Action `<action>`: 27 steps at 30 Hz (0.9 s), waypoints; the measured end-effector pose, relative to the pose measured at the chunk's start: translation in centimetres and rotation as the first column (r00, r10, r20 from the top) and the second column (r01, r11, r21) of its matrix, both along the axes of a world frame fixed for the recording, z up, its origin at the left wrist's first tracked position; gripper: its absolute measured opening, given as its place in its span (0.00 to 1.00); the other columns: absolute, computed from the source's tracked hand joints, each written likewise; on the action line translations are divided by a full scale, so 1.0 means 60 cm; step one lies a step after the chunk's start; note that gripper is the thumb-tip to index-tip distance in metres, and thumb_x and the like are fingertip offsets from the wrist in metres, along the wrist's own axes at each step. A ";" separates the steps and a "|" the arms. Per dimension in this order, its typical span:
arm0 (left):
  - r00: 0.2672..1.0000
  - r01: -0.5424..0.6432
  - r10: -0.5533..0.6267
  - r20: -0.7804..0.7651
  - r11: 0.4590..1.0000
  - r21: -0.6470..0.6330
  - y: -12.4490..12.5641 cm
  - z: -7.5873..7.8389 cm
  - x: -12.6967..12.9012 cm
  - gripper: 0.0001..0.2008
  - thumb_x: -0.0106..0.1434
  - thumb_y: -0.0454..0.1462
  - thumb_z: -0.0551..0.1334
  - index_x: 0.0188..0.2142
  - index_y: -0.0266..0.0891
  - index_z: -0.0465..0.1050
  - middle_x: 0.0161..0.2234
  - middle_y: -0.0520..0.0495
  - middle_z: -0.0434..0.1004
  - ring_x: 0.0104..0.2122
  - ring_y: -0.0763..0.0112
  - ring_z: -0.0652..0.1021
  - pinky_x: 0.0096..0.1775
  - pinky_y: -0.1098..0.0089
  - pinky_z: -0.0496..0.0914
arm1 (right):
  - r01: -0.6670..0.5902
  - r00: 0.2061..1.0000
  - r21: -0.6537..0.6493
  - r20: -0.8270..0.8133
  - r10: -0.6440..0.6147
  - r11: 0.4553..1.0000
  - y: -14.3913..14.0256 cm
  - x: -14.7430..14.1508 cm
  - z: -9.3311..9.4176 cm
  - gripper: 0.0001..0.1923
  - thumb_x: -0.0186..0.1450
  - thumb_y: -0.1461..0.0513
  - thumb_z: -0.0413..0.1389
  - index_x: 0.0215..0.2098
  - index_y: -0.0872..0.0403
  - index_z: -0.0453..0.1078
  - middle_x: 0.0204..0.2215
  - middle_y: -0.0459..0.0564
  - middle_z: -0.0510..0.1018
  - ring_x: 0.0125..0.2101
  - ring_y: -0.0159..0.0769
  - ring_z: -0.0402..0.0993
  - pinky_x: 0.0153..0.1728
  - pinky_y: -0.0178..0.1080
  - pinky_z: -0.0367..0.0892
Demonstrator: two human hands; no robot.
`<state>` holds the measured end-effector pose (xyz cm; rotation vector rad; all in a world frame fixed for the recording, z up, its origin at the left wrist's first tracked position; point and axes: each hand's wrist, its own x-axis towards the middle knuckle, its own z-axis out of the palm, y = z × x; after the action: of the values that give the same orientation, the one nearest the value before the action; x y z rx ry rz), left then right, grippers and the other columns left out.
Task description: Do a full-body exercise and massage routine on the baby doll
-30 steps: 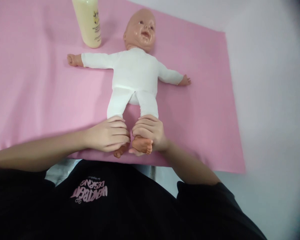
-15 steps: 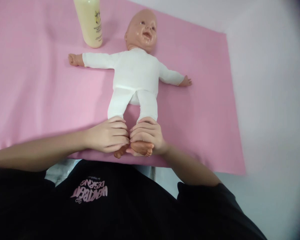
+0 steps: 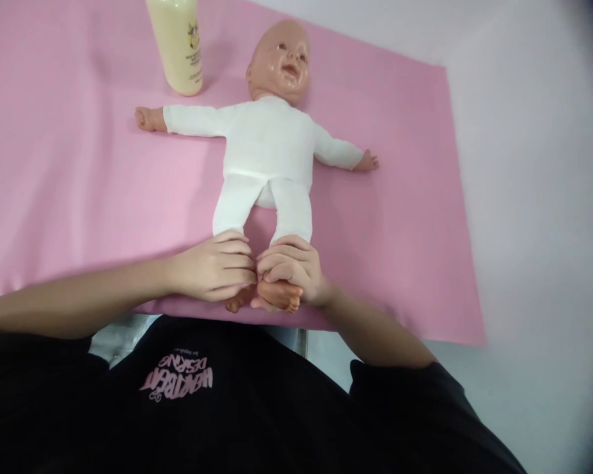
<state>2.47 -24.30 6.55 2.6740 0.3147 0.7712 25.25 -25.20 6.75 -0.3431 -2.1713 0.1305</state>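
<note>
A baby doll (image 3: pixel 271 145) with a white cloth body lies on its back, arms spread and feet toward me. My left hand (image 3: pixel 217 268) is closed around its lower leg on the left side of the view, and a brown foot (image 3: pixel 238 300) pokes out beneath the fingers. Around the other lower leg wraps my right hand (image 3: pixel 296 270), with that leg's foot (image 3: pixel 279 295) showing below. The fingertips of both hands come close together between the legs. My fingers cover the doll's shins and ankles.
A pale yellow bottle (image 3: pixel 180 49) with printed text stands by the doll's outstretched arm, its top cut off by the frame. Pink sheeting (image 3: pixel 400 250) lies under everything, its edge running down the right side. White surface (image 3: pixel 528 217) continues beyond it.
My right hand's fingers have shifted slightly on the leg, and a little more of the foot below them shows. The left hand, doll and bottle stay in place.
</note>
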 end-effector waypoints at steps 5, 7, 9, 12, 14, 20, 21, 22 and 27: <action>1.000 0.002 -0.002 0.000 0.999 0.040 0.000 -0.001 0.000 0.13 0.73 0.37 0.55 0.38 0.43 0.79 0.37 0.48 0.84 0.40 0.65 0.79 0.58 0.59 0.70 | -0.021 1.000 -0.048 0.022 0.022 0.999 -0.005 0.003 -0.003 0.10 0.67 0.56 0.58 0.33 0.49 0.61 0.25 0.38 0.78 0.26 0.32 0.79 0.37 0.43 0.73; 1.000 0.009 -0.010 0.013 0.998 0.066 -0.001 -0.002 0.000 0.13 0.73 0.37 0.55 0.39 0.43 0.79 0.38 0.47 0.84 0.42 0.65 0.79 0.59 0.59 0.69 | -0.034 0.999 -0.088 0.036 0.037 0.996 -0.007 0.005 -0.003 0.09 0.67 0.56 0.58 0.33 0.49 0.62 0.25 0.38 0.78 0.26 0.33 0.79 0.38 0.43 0.72; 1.000 0.017 -0.018 0.009 0.997 0.074 -0.003 -0.005 0.000 0.13 0.73 0.37 0.56 0.40 0.43 0.80 0.40 0.47 0.85 0.44 0.65 0.80 0.61 0.59 0.68 | -0.051 0.998 -0.124 0.037 0.056 0.991 -0.007 0.007 -0.002 0.09 0.66 0.56 0.58 0.34 0.49 0.62 0.26 0.39 0.78 0.27 0.33 0.78 0.39 0.44 0.72; 1.000 0.026 -0.026 -0.005 0.997 0.075 -0.006 -0.010 0.001 0.13 0.73 0.39 0.57 0.39 0.44 0.81 0.42 0.47 0.85 0.46 0.66 0.80 0.64 0.58 0.65 | -0.090 0.995 -0.166 0.027 0.096 0.982 -0.005 0.009 -0.001 0.08 0.65 0.56 0.58 0.34 0.49 0.63 0.26 0.39 0.78 0.28 0.34 0.78 0.40 0.45 0.71; 0.999 0.034 -0.033 -0.011 0.996 0.082 -0.008 -0.012 0.002 0.13 0.73 0.39 0.57 0.39 0.44 0.81 0.42 0.47 0.86 0.46 0.65 0.80 0.65 0.58 0.64 | -0.117 0.992 -0.178 0.017 0.122 0.977 -0.003 0.010 -0.001 0.07 0.64 0.56 0.57 0.35 0.49 0.63 0.25 0.40 0.77 0.28 0.36 0.79 0.39 0.45 0.72; 0.998 0.067 -0.066 -0.016 0.993 0.095 -0.008 -0.014 0.005 0.11 0.73 0.40 0.59 0.40 0.43 0.81 0.44 0.48 0.86 0.47 0.65 0.80 0.66 0.58 0.63 | -0.098 0.995 -0.186 0.007 0.101 0.978 -0.004 0.009 -0.003 0.06 0.65 0.56 0.54 0.34 0.48 0.62 0.24 0.40 0.77 0.26 0.36 0.78 0.37 0.45 0.72; 0.997 0.071 -0.071 -0.007 0.992 0.104 -0.008 -0.014 0.005 0.11 0.73 0.40 0.59 0.40 0.43 0.81 0.44 0.48 0.86 0.47 0.65 0.80 0.65 0.58 0.63 | -0.098 0.995 -0.186 0.005 0.101 0.978 -0.004 0.008 -0.002 0.06 0.65 0.57 0.54 0.34 0.48 0.62 0.24 0.40 0.77 0.26 0.36 0.78 0.37 0.45 0.72; 0.997 0.073 -0.074 0.003 0.991 0.114 -0.008 -0.013 0.005 0.11 0.73 0.39 0.59 0.41 0.42 0.81 0.44 0.48 0.86 0.47 0.64 0.80 0.65 0.58 0.63 | -0.099 0.995 -0.186 0.000 0.101 0.978 -0.005 0.007 -0.002 0.05 0.65 0.57 0.55 0.34 0.49 0.62 0.24 0.40 0.77 0.26 0.36 0.78 0.37 0.45 0.72; 0.998 0.060 -0.061 0.000 0.988 0.144 -0.008 -0.010 0.005 0.12 0.73 0.40 0.58 0.39 0.42 0.81 0.41 0.47 0.85 0.44 0.64 0.80 0.62 0.59 0.66 | -0.087 0.996 -0.157 -0.040 0.082 0.984 -0.012 0.000 0.000 0.08 0.62 0.67 0.55 0.36 0.49 0.61 0.24 0.39 0.77 0.24 0.32 0.76 0.38 0.41 0.73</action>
<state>2.79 -24.79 5.96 2.8010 0.1821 0.8099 25.24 -25.90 6.77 -0.3364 -2.1476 0.3554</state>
